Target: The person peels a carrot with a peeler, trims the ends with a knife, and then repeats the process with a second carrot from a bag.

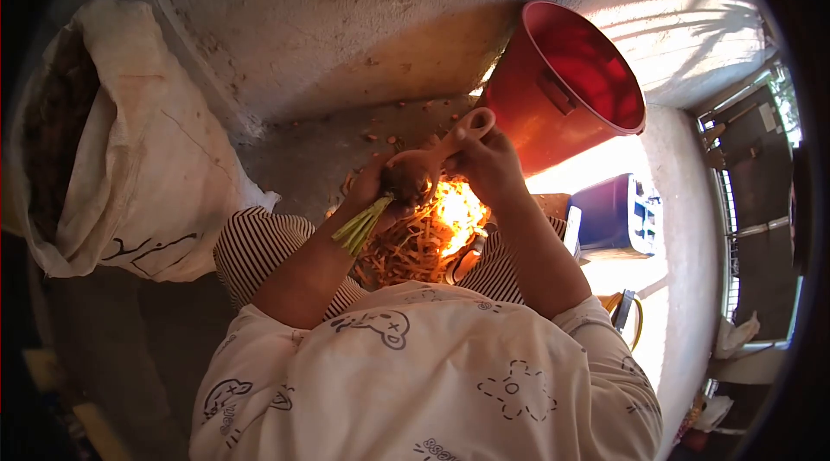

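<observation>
My left hand (370, 189) is closed around a dark, roundish root vegetable (408, 180), whose cut green stems (361, 226) point down and to the left. In my right hand (488, 163) is the handle of a pinkish peeler-like tool (474, 126), with a loop at its end. The tool's head lies close over the vegetable; whether they touch is hard to tell. Below both hands a heap of orange-brown peelings (406, 249) lies between my knees, partly in glaring sunlight.
A large white sack (164, 150) stands open at the left. The red bucket (527, 107) is at the upper right against the wall, with a blue crate (605, 215) below it. Small scraps dot the floor (303, 150) ahead.
</observation>
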`<state>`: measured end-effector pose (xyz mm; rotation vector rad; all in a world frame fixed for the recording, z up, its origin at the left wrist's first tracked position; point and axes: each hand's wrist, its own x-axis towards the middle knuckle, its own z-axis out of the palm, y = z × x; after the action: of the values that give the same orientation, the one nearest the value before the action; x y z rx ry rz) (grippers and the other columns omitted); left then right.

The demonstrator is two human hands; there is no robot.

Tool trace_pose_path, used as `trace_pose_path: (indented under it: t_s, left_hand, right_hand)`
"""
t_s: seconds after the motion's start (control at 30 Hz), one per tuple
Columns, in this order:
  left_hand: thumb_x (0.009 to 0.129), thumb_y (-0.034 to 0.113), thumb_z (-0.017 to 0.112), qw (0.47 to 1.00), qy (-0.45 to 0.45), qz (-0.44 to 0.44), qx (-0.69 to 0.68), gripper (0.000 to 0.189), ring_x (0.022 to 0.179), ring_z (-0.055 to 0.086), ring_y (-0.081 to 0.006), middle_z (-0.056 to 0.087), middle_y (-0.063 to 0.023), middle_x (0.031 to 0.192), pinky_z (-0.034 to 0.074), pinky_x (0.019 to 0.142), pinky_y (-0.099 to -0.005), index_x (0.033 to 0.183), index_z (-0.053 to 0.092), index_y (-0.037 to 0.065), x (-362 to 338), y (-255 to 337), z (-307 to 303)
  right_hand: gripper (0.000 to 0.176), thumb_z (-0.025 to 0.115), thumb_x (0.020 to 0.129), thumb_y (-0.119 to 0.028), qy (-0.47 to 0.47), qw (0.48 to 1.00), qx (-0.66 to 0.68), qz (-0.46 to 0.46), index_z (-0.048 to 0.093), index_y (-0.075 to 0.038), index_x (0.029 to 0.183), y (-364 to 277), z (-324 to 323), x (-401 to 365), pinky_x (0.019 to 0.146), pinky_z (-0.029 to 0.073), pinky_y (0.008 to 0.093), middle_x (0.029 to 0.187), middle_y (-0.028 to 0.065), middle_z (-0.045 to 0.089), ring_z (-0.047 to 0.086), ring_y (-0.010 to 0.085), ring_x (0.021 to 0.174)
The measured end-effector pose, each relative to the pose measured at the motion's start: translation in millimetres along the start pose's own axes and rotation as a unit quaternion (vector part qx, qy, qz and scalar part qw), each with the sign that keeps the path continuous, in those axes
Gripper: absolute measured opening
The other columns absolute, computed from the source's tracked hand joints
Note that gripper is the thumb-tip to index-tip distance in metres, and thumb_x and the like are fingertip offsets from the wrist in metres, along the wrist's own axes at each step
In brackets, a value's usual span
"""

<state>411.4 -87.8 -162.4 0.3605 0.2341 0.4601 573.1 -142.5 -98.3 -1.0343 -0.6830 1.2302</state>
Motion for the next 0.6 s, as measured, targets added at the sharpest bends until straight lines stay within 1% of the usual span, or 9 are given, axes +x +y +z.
trace_pose_path:
  t_s: [0.1,0.2,0.27,0.3,0.33,0.4,0.5,0.57,0.6]
  left_hand:
    - [0.083,0.031,0.038,0.998,0.007,0.001,0.059,0.032,0.049,0.055,-0.0136,0.056,-0.0058,0.065,0.046,0.038,-0.0242,0.091,0.051,0.002,-3,2,2]
    - [0.084,0.031,0.039,0.999,0.032,-0.017,-0.007,0.031,0.048,0.054,-0.0123,0.055,-0.0042,0.064,0.046,0.037,-0.0222,0.094,0.051,0.004,-9,3,0]
    - [0.083,0.034,0.040,0.999,0.022,-0.046,0.005,0.035,0.050,0.056,-0.0152,0.056,-0.0070,0.069,0.046,0.037,-0.0241,0.096,0.049,0.003,-13,4,-5]
    - [0.083,0.036,0.040,0.998,0.018,-0.061,0.010,0.037,0.052,0.057,-0.0166,0.056,-0.0083,0.071,0.046,0.038,-0.0250,0.097,0.048,0.003,-15,3,-7]
    - [0.083,0.037,0.041,0.996,0.055,-0.054,0.034,0.037,0.053,0.057,-0.0166,0.056,-0.0084,0.072,0.046,0.038,-0.0253,0.097,0.048,0.003,-19,3,-3]
    - [0.083,0.038,0.041,0.988,0.127,-0.031,0.081,0.038,0.057,0.058,-0.0164,0.056,-0.0086,0.073,0.047,0.040,-0.0259,0.097,0.048,0.003,-23,10,9]
    - [0.083,0.040,0.039,0.992,0.098,-0.004,0.074,0.040,0.060,0.057,-0.0162,0.056,-0.0082,0.075,0.048,0.043,-0.0251,0.097,0.048,0.004,-13,7,-26]
    - [0.083,0.041,0.038,0.998,0.044,-0.025,0.042,0.041,0.057,0.057,-0.0162,0.056,-0.0080,0.075,0.048,0.044,-0.0251,0.097,0.048,0.004,-9,9,-27]
    - [0.083,0.041,0.038,0.999,0.017,-0.037,0.026,0.041,0.056,0.056,-0.0162,0.055,-0.0078,0.075,0.048,0.045,-0.0251,0.097,0.048,0.004,-8,9,-26]
  right_hand:
    - [0.017,0.054,0.079,-0.011,-0.068,0.998,-0.012,0.010,0.043,-0.004,0.090,6,13,6,0.047,0.049,0.0258,0.075,0.0087,0.056,0.055,0.0163,0.052]
    - [0.016,0.055,0.078,-0.010,-0.028,0.999,0.024,0.023,0.043,-0.005,0.088,17,-5,27,0.047,0.048,0.0256,0.073,0.0075,0.055,0.055,0.0165,0.051]
    - [0.013,0.054,0.078,-0.007,0.029,0.998,0.059,-0.008,0.043,-0.008,0.085,18,-46,51,0.045,0.048,0.0246,0.070,0.0061,0.054,0.055,0.0157,0.050]
    - [0.012,0.054,0.078,-0.007,0.084,0.992,-0.088,-0.034,0.043,-0.008,0.084,25,-81,66,0.043,0.047,0.0241,0.069,0.0058,0.054,0.054,0.0152,0.050]
    - [0.011,0.053,0.079,-0.007,0.136,0.962,-0.231,-0.059,0.043,-0.009,0.083,29,-109,75,0.042,0.046,0.0237,0.068,0.0054,0.053,0.054,0.0146,0.049]
    - [0.009,0.051,0.080,-0.009,0.241,0.943,-0.228,-0.021,0.043,-0.011,0.081,18,-125,72,0.042,0.043,0.0206,0.063,0.0040,0.052,0.051,0.0115,0.049]
    - [0.007,0.050,0.082,-0.011,0.182,0.978,-0.077,-0.072,0.044,-0.010,0.083,1,-83,59,0.043,0.043,0.0203,0.066,0.0044,0.053,0.052,0.0120,0.050]
    - [0.011,0.051,0.081,-0.011,0.087,0.996,0.017,-0.019,0.042,-0.008,0.086,-2,-40,41,0.041,0.045,0.0246,0.070,0.0075,0.053,0.053,0.0152,0.050]
    - [0.011,0.050,0.081,-0.011,0.027,0.999,0.031,-0.013,0.042,-0.008,0.088,7,-29,35,0.042,0.045,0.0246,0.072,0.0078,0.053,0.053,0.0154,0.050]
